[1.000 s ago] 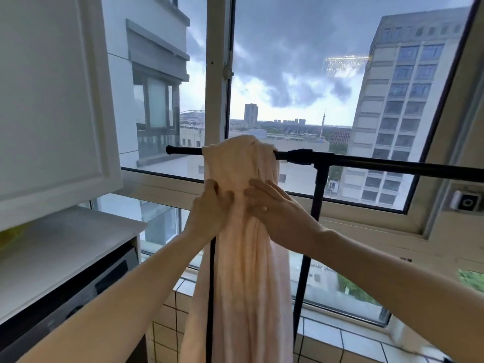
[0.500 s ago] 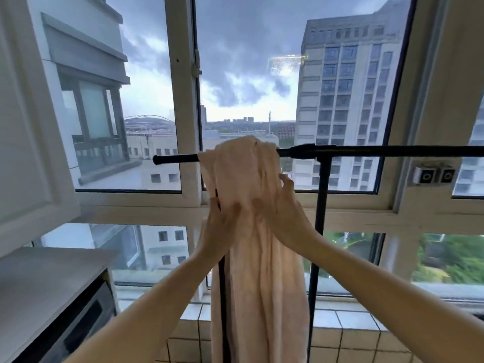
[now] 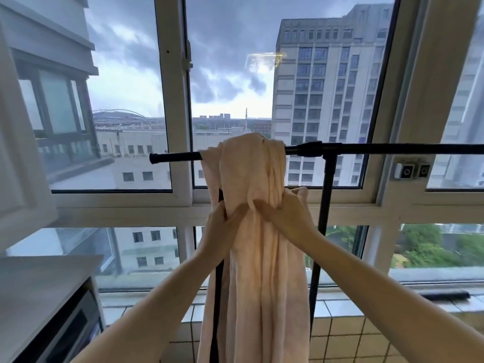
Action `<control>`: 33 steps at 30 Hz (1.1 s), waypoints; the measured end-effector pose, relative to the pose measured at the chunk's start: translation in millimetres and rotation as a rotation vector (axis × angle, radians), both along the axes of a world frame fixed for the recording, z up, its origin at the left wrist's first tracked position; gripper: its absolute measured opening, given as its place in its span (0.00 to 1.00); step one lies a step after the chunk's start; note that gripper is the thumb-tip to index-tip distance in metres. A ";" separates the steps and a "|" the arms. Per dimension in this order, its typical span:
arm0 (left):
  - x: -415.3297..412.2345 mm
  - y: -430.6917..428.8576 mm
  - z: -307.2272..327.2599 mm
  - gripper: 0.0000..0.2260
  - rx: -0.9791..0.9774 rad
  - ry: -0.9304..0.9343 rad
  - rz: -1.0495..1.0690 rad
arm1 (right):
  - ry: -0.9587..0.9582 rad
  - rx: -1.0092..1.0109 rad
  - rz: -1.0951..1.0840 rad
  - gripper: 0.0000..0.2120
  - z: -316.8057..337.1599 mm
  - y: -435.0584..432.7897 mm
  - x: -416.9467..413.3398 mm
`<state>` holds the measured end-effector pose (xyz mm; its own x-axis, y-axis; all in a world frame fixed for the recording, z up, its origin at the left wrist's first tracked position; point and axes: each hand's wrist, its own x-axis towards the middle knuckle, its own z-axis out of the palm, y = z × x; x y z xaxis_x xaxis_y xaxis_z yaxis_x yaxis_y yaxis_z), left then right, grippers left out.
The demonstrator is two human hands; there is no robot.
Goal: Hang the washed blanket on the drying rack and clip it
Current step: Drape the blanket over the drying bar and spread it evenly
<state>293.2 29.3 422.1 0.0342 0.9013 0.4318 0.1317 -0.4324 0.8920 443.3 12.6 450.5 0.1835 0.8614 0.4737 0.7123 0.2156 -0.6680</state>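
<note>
your left hand (image 3: 222, 229) has its fingers curled round the left side of the blanket (image 3: 251, 166), thumb on the front. your right hand (image 3: 288, 216) grabs a bunch of folds just beside it. both hold the cloth a bit below the bar of the drying rack (image 3: 379, 148). the blanket hangs over that bar near its left end, just left of the black post (image 3: 327, 192), all bunched up. so hanging looks done, but i think it needs spreading out. no clip is on it, and i see no clips. there are no words to read.
</note>
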 end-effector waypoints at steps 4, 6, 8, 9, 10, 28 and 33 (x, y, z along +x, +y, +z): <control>-7.2 -1.1 -2.7 0.07 -0.154 -0.049 -0.078 | 0.085 0.050 0.109 0.16 -7.6 -6.0 1.8; -7.9 -5.9 -3.4 0.13 -0.262 -0.050 -0.100 | 0.195 0.026 0.186 0.14 -11.2 -16.7 0.5; -9.2 -12.2 -2.6 0.13 -0.287 -0.068 -0.066 | 0.287 0.024 0.262 0.17 -16.3 -25.5 -0.2; -10.5 -16.2 -1.3 0.11 -0.266 -0.091 -0.041 | 0.299 0.050 0.284 0.20 -18.0 -27.8 -0.6; -12.5 -19.0 0.6 0.09 -0.230 -0.116 -0.011 | 0.296 0.085 0.296 0.23 -17.8 -29.5 -1.1; 3.5 12.0 153.3 0.14 0.629 0.430 0.607 | -0.157 0.433 -0.070 0.15 130.9 11.8 15.6; 6.8 19.8 121.9 0.20 0.535 0.611 0.596 | -0.524 0.364 -0.218 0.16 96.8 20.8 21.7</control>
